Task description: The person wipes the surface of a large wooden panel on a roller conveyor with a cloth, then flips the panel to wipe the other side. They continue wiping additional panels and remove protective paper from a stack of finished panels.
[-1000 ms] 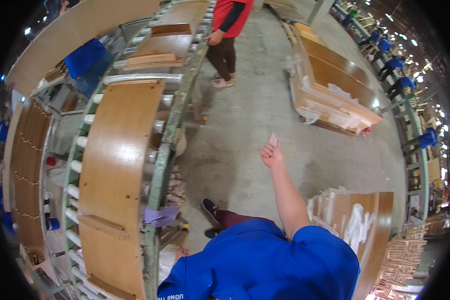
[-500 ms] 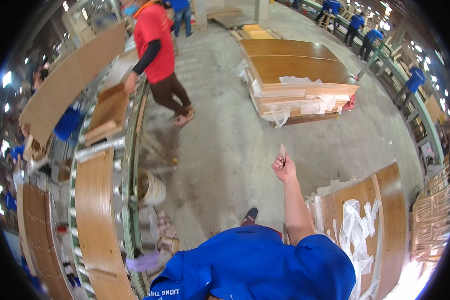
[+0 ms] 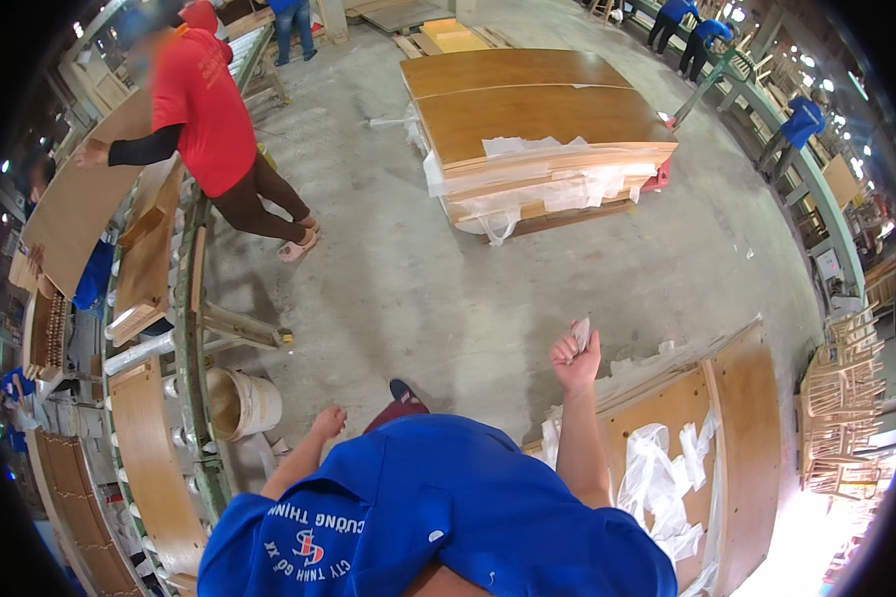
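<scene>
My right hand (image 3: 574, 360) is raised ahead of me, its fingers closed around a small pale, pointed piece (image 3: 581, 331) whose exact kind I cannot make out. Below it to the right lies a stack of brown wooden panels (image 3: 660, 398), with crumpled white wrapping (image 3: 657, 483) on top; the hand appears apart from it. Low on the left, my left hand (image 3: 330, 422) has its fingers curled in, and nothing shows in it. A white bucket (image 3: 259, 405) stands on the floor nearest that hand, beside a green-framed roller conveyor (image 3: 195, 383).
A large stack of wooden boards (image 3: 528, 119) with torn wrapping sits on the floor ahead. A co-worker in a red shirt (image 3: 209, 124) stands at the conveyor, a hand at a big brown panel (image 3: 80, 214). Wooden chair frames (image 3: 838, 408) are piled at the right.
My left hand has come into view at lower left. My right hand stays raised with the pale piece. The co-worker has moved from the wooden piece on the conveyor to the big panel.
</scene>
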Tool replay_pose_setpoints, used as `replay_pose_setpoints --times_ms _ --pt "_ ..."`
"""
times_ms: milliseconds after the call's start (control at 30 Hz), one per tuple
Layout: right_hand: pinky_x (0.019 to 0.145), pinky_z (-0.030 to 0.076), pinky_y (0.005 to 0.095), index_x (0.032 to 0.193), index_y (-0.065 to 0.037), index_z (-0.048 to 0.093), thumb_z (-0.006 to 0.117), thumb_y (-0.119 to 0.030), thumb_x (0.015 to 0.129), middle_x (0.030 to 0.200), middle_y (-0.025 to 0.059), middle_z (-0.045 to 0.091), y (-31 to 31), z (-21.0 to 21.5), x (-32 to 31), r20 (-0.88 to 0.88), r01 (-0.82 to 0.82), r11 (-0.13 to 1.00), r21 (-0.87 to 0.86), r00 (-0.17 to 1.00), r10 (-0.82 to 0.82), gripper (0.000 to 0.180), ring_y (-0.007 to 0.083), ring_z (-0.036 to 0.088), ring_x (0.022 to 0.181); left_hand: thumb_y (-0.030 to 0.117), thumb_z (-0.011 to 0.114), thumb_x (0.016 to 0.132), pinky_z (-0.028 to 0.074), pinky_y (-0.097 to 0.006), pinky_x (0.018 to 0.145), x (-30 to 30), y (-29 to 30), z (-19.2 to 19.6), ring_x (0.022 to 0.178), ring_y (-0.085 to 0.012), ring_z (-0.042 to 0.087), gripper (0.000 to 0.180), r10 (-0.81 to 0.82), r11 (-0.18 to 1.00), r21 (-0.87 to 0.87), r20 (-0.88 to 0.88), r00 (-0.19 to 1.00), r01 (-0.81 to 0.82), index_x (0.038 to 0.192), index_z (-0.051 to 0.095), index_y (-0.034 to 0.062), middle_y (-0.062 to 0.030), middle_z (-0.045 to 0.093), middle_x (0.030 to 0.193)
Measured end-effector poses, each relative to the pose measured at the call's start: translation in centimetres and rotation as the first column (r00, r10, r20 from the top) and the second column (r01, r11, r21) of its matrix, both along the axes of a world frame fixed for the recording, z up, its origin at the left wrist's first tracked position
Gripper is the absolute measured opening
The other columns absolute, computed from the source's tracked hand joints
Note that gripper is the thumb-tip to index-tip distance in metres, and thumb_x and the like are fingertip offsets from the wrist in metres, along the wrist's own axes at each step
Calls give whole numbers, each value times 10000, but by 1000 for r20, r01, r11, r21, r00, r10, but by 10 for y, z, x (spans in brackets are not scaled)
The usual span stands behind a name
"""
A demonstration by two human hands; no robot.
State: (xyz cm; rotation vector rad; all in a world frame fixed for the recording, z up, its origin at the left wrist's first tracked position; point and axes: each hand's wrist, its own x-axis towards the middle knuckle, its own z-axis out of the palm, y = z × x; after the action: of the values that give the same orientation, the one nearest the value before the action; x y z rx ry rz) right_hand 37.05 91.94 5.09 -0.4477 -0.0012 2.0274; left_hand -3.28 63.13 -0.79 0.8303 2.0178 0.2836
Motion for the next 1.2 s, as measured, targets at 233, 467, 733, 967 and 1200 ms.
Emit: replay_pose_setpoints --times_ms 233,467,733,967,1200 --pt "497 231 257 995 -61 556 301 -471 917 564 -19 292 40 -16 19 -6 137 990 -23 991 -137 489 108 245 492 300 440 821 476 -343 561 -23 143 -25 577 -207 592 334 -234 972 12 105 967 234 902 565 1 -114 629 730" --pt "470 222 258 968 -79 567 268 -443 924 535 -15 288 136 -8 -3 158 270 960 -77 954 -256 474 108 233 467 331 447 803 474 -331 506 -85 349 -40 573 -184 575 334 67 997 -54 288 955 -54 916 568 41 -85 618 765" --pt "480 241 266 924 -89 565 287 -440 924 533 -10 301 256 -11 -67 163 254 962 -98 958 -236 447 118 262 474 298 467 819 479 -345 598 -109 565 -32 687 -154 547 254 225 968 -18 507 832 -251 929 550 84 -46 580 828" --pt "500 268 281 903 -94 556 288 -461 920 585 12 367 386 -11 -95 188 144 973 -182 976 -109 455 135 306 520 304 454 837 477 -355 652 -104 653 -48 725 -188 571 284 126 984 56 430 894 -166 918 572 59 -95 603 838" --pt "516 301 294 918 -66 539 316 -415 918 628 16 399 574 -12 -148 360 -68 942 -328 913 191 414 146 341 547 293 445 821 457 -408 773 -126 653 -41 854 -335 596 344 -166 980 101 -74 983 173 865 608 -7 -178 635 857"
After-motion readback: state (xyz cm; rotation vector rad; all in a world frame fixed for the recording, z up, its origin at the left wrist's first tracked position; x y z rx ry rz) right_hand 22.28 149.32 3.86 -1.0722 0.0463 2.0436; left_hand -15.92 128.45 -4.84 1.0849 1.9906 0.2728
